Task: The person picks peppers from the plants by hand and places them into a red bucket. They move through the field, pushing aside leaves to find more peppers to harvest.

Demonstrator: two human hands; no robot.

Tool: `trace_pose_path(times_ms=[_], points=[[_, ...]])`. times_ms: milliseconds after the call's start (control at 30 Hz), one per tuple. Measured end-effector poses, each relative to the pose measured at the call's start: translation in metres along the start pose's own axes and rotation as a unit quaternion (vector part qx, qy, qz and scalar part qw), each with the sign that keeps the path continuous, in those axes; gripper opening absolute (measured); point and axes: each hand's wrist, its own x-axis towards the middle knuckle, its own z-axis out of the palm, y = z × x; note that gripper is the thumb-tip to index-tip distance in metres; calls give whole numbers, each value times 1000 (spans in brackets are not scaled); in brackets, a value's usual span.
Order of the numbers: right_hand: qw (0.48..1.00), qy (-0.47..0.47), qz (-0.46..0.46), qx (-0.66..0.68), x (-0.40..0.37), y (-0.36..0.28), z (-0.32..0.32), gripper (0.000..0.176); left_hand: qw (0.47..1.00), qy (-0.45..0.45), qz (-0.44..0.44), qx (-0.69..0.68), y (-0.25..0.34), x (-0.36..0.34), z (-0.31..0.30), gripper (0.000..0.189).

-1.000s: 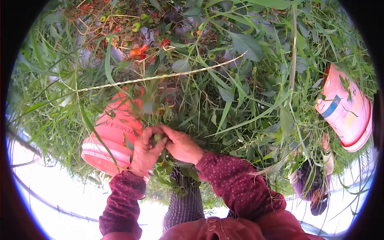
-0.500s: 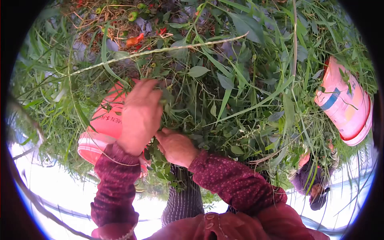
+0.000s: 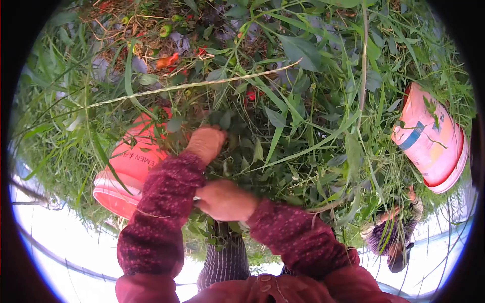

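Note:
My left hand reaches into the leafy plants, beside the red bucket. Its fingers are mostly hidden among the leaves. Nearer my body, my right hand is curled closed and smeared by motion, just below the left wrist. A small pale bit shows by its thumb, too small to name. A red fruit peeks out of the foliage beyond both hands. The bucket leans at the left, partly covered by grass and my left sleeve.
A second bucket, pinkish white, lies tilted in the grass at the right. Behind it is another person, bent among the plants. An orange-red pepper and a green fruit lie on dry stalks ahead. A long grass stem crosses the view.
My left hand has moved from in front of the bucket, right and into the foliage. My right hand has shifted slightly toward my body. More of the red bucket now shows.

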Motion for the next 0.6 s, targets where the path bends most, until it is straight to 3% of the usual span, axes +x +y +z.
trace_pose_path(times_ms=[67,100,200,233,267,333,367,467,600], points=[[998,-35,32,45,3,-8,-31,18,1000,-27,-4,11,-12,-5,7,36],[993,-11,58,104,2,-8,-40,19,999,-28,-39,-17,-8,-8,-5,14],[978,98,84,161,-3,-3,-62,19,994,-11,-97,-55,-14,-18,-13,14],[961,147,131,193,-4,1,-68,24,988,-70,-118,-70,-12,-20,-25,16],[924,265,79,264,-7,13,-70,32,988,-70,-118,-72,-9,-20,-19,16],[770,401,144,475,-11,5,-101,44,996,-13,-82,42,-2,-16,0,18],[750,445,99,479,-19,5,-115,47,993,-56,-97,33,0,-10,6,18],[674,512,-8,533,-36,14,-141,47,996,-2,-51,73,8,-5,-3,21],[657,545,-30,520,-47,22,-156,48,989,-20,-35,141,21,12,-11,21]])
